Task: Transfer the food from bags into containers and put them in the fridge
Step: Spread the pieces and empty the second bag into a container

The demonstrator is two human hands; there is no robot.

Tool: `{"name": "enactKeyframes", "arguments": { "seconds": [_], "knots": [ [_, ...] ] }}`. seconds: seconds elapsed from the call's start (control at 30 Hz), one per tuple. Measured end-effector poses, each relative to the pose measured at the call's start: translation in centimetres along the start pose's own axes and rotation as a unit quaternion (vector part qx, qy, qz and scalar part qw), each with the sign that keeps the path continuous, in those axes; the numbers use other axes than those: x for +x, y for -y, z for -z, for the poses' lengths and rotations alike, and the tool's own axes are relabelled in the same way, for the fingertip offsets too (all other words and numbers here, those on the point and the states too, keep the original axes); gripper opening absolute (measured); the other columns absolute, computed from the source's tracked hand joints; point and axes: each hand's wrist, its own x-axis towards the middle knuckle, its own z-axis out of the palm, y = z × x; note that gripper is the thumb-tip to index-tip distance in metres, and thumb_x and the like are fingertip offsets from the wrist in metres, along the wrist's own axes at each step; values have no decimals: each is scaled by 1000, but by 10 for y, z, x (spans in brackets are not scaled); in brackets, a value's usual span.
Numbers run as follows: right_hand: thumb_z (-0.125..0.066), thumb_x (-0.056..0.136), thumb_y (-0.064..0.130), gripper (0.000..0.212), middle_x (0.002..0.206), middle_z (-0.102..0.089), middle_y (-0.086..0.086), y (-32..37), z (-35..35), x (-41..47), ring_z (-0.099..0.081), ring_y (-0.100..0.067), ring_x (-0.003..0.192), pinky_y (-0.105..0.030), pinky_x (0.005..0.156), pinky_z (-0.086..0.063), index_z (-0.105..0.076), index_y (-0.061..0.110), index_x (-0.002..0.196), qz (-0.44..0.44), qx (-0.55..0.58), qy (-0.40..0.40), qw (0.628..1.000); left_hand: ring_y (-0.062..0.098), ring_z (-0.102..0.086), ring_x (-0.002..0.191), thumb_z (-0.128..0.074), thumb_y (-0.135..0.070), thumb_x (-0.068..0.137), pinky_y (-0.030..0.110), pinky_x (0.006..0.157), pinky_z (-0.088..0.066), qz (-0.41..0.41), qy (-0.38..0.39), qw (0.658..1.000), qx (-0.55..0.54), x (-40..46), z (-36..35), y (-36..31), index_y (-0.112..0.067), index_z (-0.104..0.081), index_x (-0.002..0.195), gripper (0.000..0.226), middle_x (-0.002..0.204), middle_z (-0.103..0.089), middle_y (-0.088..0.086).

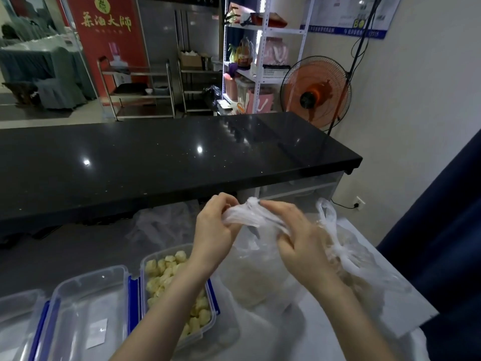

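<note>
A translucent plastic bag [256, 280] of pale food stands on the grey table in front of me. My left hand [214, 230] and my right hand [296, 238] both pinch its twisted, knotted top [251, 209] from either side. Left of the bag, a clear container with blue clips [156, 259] holds several yellow puffy pieces; my left forearm crosses over it. Further left lies a second clear container [88, 308] with only a small paper slip inside. A second tied bag [348, 256] sits to the right, behind my right hand.
A third clear container [15, 324] shows at the bottom left edge. An empty crumpled bag [161, 222] lies at the table's far side, under a black glossy counter [161, 162]. Metal shelving, a steel fridge [192, 29] and an orange fan [315, 92] stand beyond.
</note>
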Motion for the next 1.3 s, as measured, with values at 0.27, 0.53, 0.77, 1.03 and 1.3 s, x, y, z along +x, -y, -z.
{"name": "enactKeyframes", "arguments": {
  "seconds": [0.27,0.53,0.77,1.03,1.3],
  "knots": [
    [-53,87,56,64,119,-40,18,0,-16,13,-55,-5,93,-31,73,-56,-17,57,141,-13,-81,107,991,13,-67,83,-77,-21,77,23,68,-58,62,60,990,-114,11,9,-12,-25,-54,92,27,87,-65,-2],
    [-54,92,23,15,65,-54,7,-22,-16,20,-50,-7,59,-20,53,-35,-54,23,76,-124,-38,-95,987,-7,-55,101,-76,-35,75,13,80,-48,53,69,996,-6,-21,11,16,-42,-53,103,38,106,-56,-21],
    [-54,86,4,12,96,-47,2,-52,-10,6,-53,-17,71,-36,61,-50,-55,14,81,-147,-187,-34,971,4,-51,112,-64,-26,84,20,93,-44,76,150,984,64,-64,-21,45,-33,-57,112,29,120,-51,-19],
    [-38,77,17,59,118,-63,15,-69,-1,-35,-55,-7,113,-35,97,-47,-49,62,114,-172,-81,223,956,12,-18,144,-70,-31,75,16,107,-26,109,413,896,126,-71,-49,59,-25,-9,152,99,159,0,-7],
    [-64,70,62,93,127,-45,-5,-89,-7,-63,-56,-29,110,-38,88,-47,-7,54,143,-201,-326,438,813,16,-56,116,-73,-45,67,29,96,-46,73,418,870,249,-83,-52,77,-41,-34,142,85,126,-60,-4]
  ]
}}
